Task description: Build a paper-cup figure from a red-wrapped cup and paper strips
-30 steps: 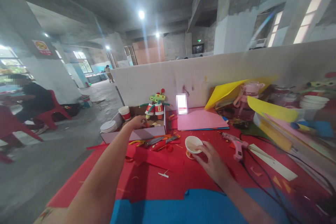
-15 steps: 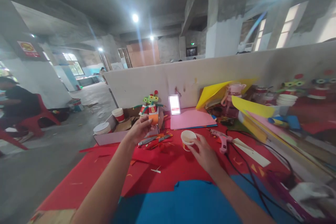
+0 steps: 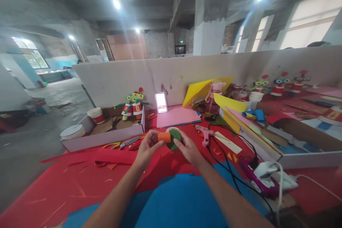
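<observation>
My left hand (image 3: 150, 145) is closed round a short orange paper tube (image 3: 164, 137), held sideways in front of me. A green disc (image 3: 175, 134) stands against the tube's right end; whether the two are joined I cannot tell. The thumb of my right hand (image 3: 188, 146) presses on the disc's face, and its other fingers are hidden behind. A white rim, apparently of a paper cup (image 3: 172, 128), shows just behind the disc. Below both hands are the red table covering (image 3: 117, 174) and blue sheets (image 3: 184, 199).
Right of my hands lie a pink glue gun (image 3: 205, 133), black cables and a purple power strip (image 3: 258, 176). At left, a shallow box (image 3: 98, 139) holds paper-cup figures (image 3: 136, 105) and tubs. Pliers (image 3: 129, 141) lie before it. Pink sheets (image 3: 177, 115) lie behind.
My left hand has brought the orange tube in from the box side to meet my right hand. My right hand, earlier open at the white cup, now grips the green disc. The view has turned right.
</observation>
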Demonstrator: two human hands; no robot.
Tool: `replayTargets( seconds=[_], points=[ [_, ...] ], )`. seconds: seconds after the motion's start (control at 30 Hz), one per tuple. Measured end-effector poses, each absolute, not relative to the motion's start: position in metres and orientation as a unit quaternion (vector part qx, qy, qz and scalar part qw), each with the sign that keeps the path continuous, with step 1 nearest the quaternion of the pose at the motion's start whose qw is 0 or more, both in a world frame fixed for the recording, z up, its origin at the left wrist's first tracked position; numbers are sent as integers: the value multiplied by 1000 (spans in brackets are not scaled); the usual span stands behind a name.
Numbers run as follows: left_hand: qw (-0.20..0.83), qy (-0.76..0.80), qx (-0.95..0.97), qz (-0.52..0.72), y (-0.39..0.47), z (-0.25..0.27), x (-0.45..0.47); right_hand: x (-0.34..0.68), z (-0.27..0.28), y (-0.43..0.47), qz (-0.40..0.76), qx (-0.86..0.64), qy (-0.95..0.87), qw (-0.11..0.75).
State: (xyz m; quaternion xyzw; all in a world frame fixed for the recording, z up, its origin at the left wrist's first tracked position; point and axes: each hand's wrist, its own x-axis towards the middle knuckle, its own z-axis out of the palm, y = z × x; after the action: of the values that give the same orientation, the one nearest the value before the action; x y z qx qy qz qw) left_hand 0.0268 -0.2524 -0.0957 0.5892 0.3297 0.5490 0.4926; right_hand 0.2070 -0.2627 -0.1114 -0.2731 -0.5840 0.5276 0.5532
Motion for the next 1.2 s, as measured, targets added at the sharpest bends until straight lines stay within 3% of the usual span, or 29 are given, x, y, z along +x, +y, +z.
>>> replayTargets(
  seconds=[0.27, 0.5, 0.67, 0.83, 0.97, 1.1, 1.2],
  points=[
    [504, 279, 604, 551, -257, -88, 26, 213, -115, -257, 468, -336, -585, 571],
    [288, 377, 741, 475, -265, -91, 40, 213, -116, -265, 241, -434, -676, 545],
    [164, 456, 786, 384, -267, -95, 39, 208, -113, -271, 230, -414, -709, 523],
    [62, 434, 816, 376, -280, -94, 40, 221, -107, -265, 276, -430, -647, 566],
    [79, 425, 839, 330, -285, -93, 44, 235, -109, -254, 262, -478, -546, 636],
    [151, 489, 843, 167, -280, -85, 42, 234, -118, -248, 274, -468, -559, 627],
    [180, 456, 857, 161, -273, -69, 37, 231, -123, -245, 285, -473, -528, 645]
  ],
)
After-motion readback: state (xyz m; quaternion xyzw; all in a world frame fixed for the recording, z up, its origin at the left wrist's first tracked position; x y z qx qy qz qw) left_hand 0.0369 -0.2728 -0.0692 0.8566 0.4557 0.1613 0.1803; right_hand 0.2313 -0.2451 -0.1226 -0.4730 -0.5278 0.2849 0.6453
